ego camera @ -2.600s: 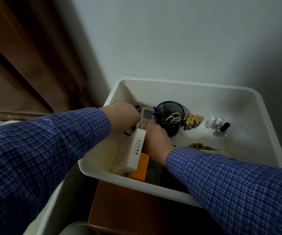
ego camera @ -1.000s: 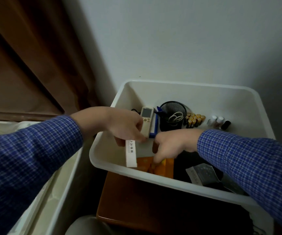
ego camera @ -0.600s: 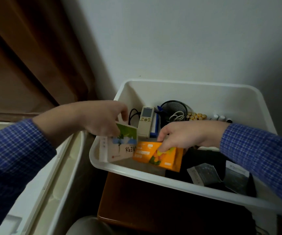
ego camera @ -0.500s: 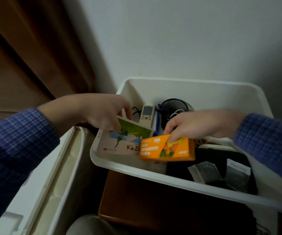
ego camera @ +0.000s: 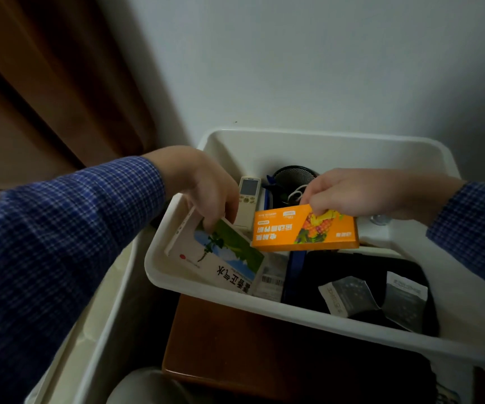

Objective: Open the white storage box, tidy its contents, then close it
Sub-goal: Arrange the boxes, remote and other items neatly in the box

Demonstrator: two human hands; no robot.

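The white storage box (ego camera: 317, 320) stands open, lid off. My left hand (ego camera: 206, 188) grips the far end of a white carton with a green and blue picture (ego camera: 220, 260), which lies tilted against the box's left wall. My right hand (ego camera: 349, 193) pinches the top edge of an orange carton (ego camera: 288, 231) and holds it lifted above the box floor, its lower left corner over the white carton. Behind them lie a white remote control (ego camera: 247, 199) and a black mesh pen cup (ego camera: 290, 176). A black pouch (ego camera: 346, 275) with two grey sachets on it fills the front right.
The box rests on a brown wooden surface (ego camera: 235, 342) against a white wall. A white lid or tray (ego camera: 101, 316) lies to the left, below my left sleeve. Brown curtain fabric (ego camera: 45, 83) hangs at the left. A small bottle (ego camera: 379, 220) peeks from under my right wrist.
Both cartons went from standing on edge to face up. My left hand lowered the white carton toward the box's left side; my right hand lifted the orange carton and carried it slightly right.
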